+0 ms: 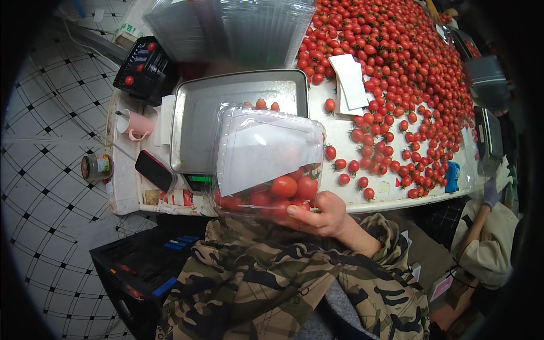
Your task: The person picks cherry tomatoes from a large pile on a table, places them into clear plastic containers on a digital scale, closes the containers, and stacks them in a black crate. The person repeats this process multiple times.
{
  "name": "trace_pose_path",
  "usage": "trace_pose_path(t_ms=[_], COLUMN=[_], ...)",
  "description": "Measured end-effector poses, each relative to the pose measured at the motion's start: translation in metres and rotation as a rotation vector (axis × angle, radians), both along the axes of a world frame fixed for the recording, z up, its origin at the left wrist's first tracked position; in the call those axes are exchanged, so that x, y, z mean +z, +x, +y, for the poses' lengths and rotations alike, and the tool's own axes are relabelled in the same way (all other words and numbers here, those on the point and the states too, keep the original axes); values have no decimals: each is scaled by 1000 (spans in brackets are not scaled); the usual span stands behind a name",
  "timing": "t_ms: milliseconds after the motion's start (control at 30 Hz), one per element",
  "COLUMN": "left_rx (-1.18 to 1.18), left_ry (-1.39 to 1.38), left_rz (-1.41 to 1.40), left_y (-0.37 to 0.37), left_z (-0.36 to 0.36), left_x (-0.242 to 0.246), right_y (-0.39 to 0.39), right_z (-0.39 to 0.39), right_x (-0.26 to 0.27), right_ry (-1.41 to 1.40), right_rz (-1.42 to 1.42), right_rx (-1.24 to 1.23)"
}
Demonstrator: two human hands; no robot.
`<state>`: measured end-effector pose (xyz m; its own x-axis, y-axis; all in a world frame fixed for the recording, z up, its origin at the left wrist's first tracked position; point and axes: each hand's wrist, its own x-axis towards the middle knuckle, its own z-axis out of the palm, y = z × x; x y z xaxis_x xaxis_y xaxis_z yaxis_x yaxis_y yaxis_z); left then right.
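My right hand (319, 216) grips the lower right corner of a clear plastic clamshell box (312, 138), tilted up before me. Red cherry tomatoes (284, 187) fill its lower part, and a white paper sheet (259, 148) covers much of the rest behind the clear plastic. Whether the lid is latched I cannot tell. Behind the box lies a metal tray (195, 114), apparently on a scale whose green display (200, 179) shows at the front. A few tomatoes (261, 103) peek over the box's top edge. My left hand is out of view.
Loose tomatoes (408, 76) heap across the right of the white table (335, 140), with paper slips (349, 83) among them. Stacked clear boxes (238, 34) stand at the back. A pink mug (140, 124) and phone (154, 171) sit left. A co-worker's gloved hand (492, 193) is far right.
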<state>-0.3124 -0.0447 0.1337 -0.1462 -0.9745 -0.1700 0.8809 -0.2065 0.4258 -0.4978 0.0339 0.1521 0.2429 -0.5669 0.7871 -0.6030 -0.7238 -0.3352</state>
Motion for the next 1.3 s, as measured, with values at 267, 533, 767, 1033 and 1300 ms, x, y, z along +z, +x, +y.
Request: trace_pose_path(t_ms=[267, 533, 767, 1033, 1300], left_rx=[2, -2, 8, 19, 15], left_ry=[-14, -13, -16, -8, -2], left_rz=[-15, -11, -28, -46, -63], left_y=[2, -5, 2, 5, 6], left_z=[8, 13, 15, 8, 5], left_x=[6, 8, 11, 7, 5], right_y=[-3, -3, 1, 4, 5], right_z=[-1, 3, 1, 1, -6], right_x=[-10, -11, -25, -26, -20], right_ry=[-130, -34, -137, -42, -127], right_rz=[132, 114, 134, 98, 144], right_rx=[23, 36, 16, 41, -2])
